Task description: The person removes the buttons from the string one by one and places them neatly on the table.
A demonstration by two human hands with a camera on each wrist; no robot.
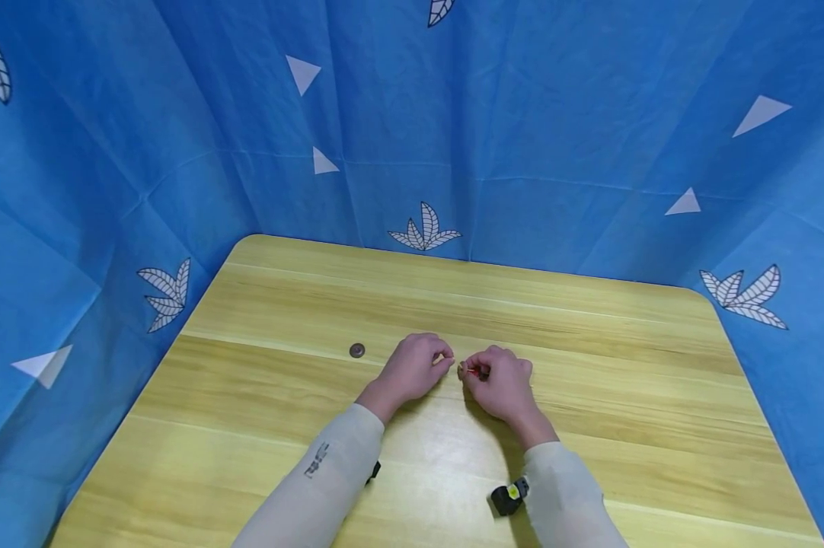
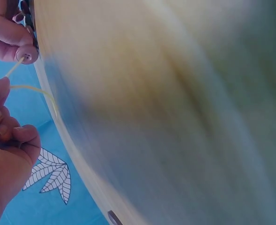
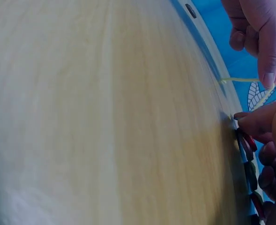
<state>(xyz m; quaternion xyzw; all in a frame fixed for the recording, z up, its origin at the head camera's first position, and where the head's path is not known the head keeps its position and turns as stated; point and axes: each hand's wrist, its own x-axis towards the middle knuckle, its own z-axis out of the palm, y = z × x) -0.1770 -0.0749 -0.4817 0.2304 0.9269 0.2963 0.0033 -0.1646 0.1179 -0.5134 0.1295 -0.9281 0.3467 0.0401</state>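
My left hand (image 1: 415, 367) pinches a thin yellow string (image 2: 32, 87) between thumb and forefinger, its free end curving down towards the table. Opposite it, the thumb and fingertips of my right hand (image 1: 506, 382) hold a round brown button (image 2: 27, 54) by its edge. The string runs taut from the left fingertips to a hole in this button's face. Below the right fingers, several dark and red buttons (image 3: 251, 176) hang in a row, partly hidden by the hand. A loose brown button (image 1: 357, 350) lies flat on the table, left of my left hand.
The wooden table (image 1: 624, 396) has rounded far corners. A blue curtain (image 1: 522, 137) with white leaf and triangle prints hangs behind it and along its sides. A black wrist camera (image 1: 508, 498) sits at my right sleeve, close over the tabletop.
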